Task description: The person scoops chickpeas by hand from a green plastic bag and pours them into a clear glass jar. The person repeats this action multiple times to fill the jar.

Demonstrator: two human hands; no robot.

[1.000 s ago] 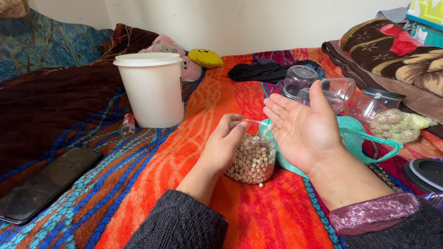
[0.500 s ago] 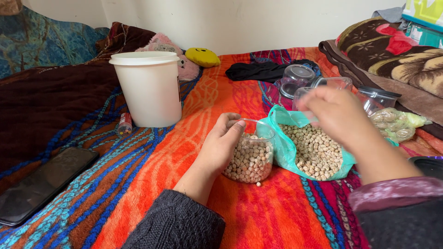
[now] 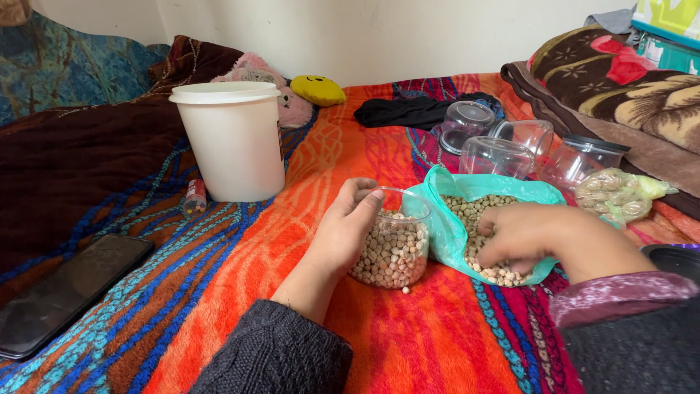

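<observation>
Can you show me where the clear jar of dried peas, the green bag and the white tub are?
clear jar (image 3: 397, 252), head view, on its pea-filled side wall.
green bag (image 3: 445, 219), head view, on its left wall.
white tub (image 3: 233, 146), head view, on its front wall.

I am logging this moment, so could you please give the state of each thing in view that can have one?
clear jar: open, nearly full of chickpeas
green bag: open, holding chickpeas
left hand: gripping the jar
right hand: in the bag
white bucket: lid on
empty jars: tipped over
phone: screen dark
</observation>
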